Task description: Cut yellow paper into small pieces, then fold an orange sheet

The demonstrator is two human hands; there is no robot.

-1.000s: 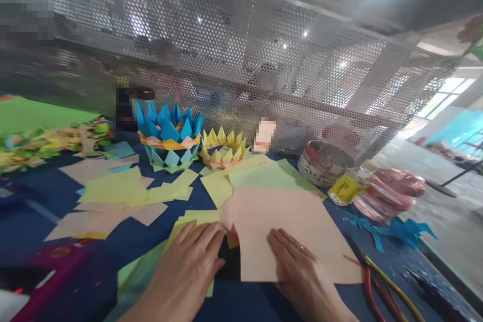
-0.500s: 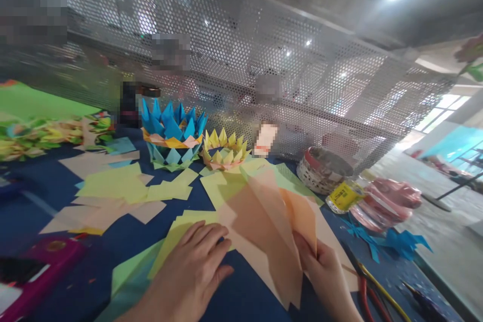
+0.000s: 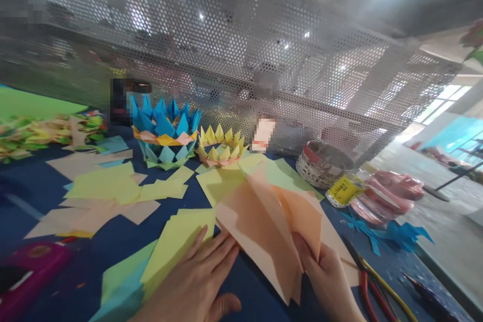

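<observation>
Several peach-orange paper sheets (image 3: 260,221) lie fanned out in front of me, the top ones lifted and curled. My right hand (image 3: 326,269) pinches an orange sheet (image 3: 306,219) at its near edge, thumb against fingers. With fingers spread, my left hand (image 3: 204,274) rests across a stack of yellow sheets (image 3: 171,241), its fingertips at the left edge of the peach sheets. Green and blue sheets (image 3: 124,282) stick out from under the yellow stack. Beyond stand a layered blue folded-paper lotus (image 3: 164,123) and a smaller yellow paper ring (image 3: 222,143).
Loose paper pieces (image 3: 109,183) cover the left side; a magenta device (image 3: 35,271) sits nearer. On the right are a woven basket (image 3: 320,166), a yellow-labelled container (image 3: 344,191), pink wrapped packs (image 3: 394,193), blue paper scraps (image 3: 405,239) and red-and-yellow-handled pliers (image 3: 365,287). A perforated metal screen (image 3: 226,50) stands behind.
My left hand has spread its fingers and slid slightly right and down, reaching the peach sheets' edge. My right hand keeps its pinch on the orange sheet. The view has shifted slightly.
</observation>
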